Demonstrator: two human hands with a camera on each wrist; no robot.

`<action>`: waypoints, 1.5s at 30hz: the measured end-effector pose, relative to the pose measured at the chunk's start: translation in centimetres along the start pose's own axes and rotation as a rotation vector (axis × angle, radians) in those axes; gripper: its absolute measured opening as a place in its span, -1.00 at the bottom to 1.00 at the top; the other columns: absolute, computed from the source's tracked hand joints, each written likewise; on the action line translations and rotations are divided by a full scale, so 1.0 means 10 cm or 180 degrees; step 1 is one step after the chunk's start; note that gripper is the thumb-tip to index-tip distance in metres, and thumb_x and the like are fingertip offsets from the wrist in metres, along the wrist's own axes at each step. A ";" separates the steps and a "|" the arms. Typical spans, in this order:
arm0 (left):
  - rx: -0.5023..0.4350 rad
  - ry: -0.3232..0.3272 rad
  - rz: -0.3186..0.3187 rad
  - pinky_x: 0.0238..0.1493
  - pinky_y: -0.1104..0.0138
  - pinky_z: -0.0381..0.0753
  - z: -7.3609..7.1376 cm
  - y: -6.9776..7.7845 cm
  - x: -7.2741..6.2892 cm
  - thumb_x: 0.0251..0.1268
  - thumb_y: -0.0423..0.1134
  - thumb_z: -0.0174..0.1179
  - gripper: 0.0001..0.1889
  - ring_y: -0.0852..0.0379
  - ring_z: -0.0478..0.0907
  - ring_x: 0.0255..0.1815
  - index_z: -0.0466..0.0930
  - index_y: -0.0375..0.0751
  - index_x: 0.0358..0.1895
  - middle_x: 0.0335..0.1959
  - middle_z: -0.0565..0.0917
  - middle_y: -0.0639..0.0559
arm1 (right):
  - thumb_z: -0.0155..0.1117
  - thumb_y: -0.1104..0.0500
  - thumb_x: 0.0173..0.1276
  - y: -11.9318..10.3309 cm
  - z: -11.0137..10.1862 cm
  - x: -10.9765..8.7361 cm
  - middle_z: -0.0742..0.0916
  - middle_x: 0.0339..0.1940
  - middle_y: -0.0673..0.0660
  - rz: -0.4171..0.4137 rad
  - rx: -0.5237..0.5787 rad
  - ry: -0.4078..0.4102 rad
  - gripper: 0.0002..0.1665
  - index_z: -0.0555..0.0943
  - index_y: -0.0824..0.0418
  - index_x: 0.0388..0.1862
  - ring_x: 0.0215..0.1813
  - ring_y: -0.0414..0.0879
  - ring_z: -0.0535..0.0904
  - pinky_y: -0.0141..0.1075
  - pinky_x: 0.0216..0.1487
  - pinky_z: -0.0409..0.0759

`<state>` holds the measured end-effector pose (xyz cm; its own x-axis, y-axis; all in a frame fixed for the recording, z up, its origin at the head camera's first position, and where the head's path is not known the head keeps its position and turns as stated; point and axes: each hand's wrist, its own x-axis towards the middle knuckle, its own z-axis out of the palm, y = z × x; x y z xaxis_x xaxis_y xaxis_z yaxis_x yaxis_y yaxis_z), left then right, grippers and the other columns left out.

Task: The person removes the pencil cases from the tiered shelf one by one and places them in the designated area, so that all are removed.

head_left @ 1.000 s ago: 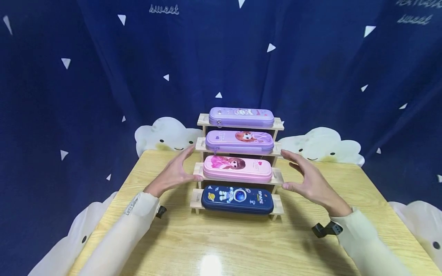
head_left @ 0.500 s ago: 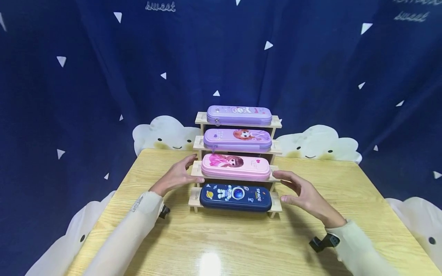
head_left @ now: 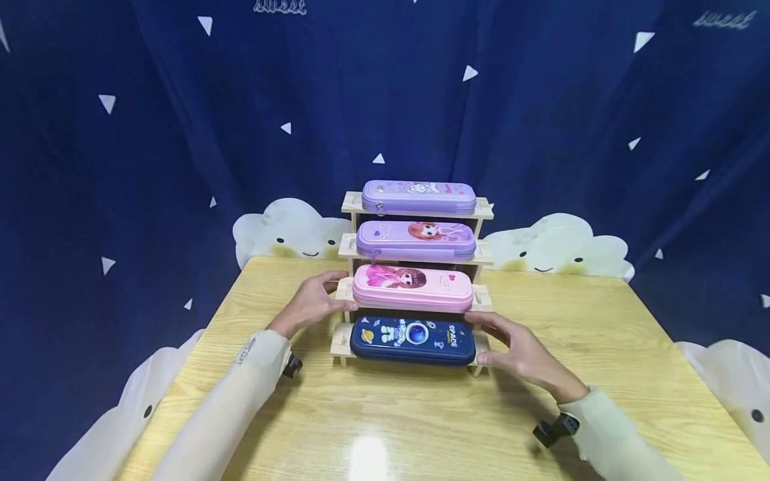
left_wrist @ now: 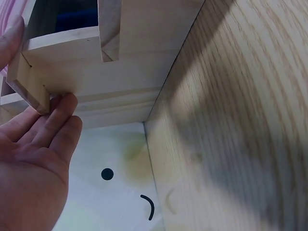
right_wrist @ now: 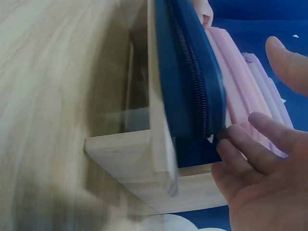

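A dark blue pencil case lies flat on the lowest step of a wooden rack. The right hand is at its right end, fingers extended and thumb spread apart; whether they touch the case is unclear. The left hand grips the left end of the next step up, beside a pink case. Two purple cases lie above. The rack stands on a table before a blue curtain.

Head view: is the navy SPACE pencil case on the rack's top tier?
No, the navy SPACE pencil case lies on the lowest tier of the wooden rack, below the pink pencil case.
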<state>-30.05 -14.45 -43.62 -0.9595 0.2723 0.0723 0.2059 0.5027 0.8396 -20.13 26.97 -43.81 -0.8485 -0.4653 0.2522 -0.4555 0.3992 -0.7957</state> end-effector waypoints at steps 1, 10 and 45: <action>0.0002 0.0009 -0.0004 0.45 -0.02 0.48 0.00 0.00 0.01 -0.07 -0.03 0.60 -0.06 -0.24 0.50 0.41 0.39 -0.26 0.44 0.39 0.54 -0.28 | 0.49 0.23 0.24 0.01 0.01 0.01 0.53 0.46 0.30 0.0035 -0.0049 -0.0004 -0.22 0.44 0.21 0.44 0.49 -0.14 0.44 -0.65 0.44 0.27; -0.0036 0.0044 0.0000 0.47 -0.05 0.46 -0.01 0.00 0.05 -0.10 0.00 0.62 -0.07 -0.25 0.50 0.42 0.43 -0.23 0.41 0.38 0.55 -0.25 | 0.57 0.04 0.17 0.07 0.08 0.11 0.52 0.49 0.20 0.0284 -0.0383 -0.0047 -0.12 0.44 0.09 0.46 0.51 0.22 0.41 -0.41 0.49 0.36; -0.0337 0.0019 -0.0062 0.42 0.03 0.52 0.03 -0.05 0.01 -0.09 -0.08 0.63 -0.09 -0.17 0.56 0.37 0.42 -0.21 0.41 0.33 0.61 -0.24 | 0.67 -0.02 -0.06 0.07 0.36 0.38 0.64 0.27 0.17 0.0533 -0.0496 -0.0336 -0.03 0.47 -0.05 0.39 0.18 0.06 0.55 -0.10 0.18 0.51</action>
<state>-30.19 -14.39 -44.18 -0.9643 0.2582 0.0583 0.1660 0.4183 0.8930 -22.65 22.63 -45.37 -0.8865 -0.4590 0.0584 -0.3538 0.5910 -0.7250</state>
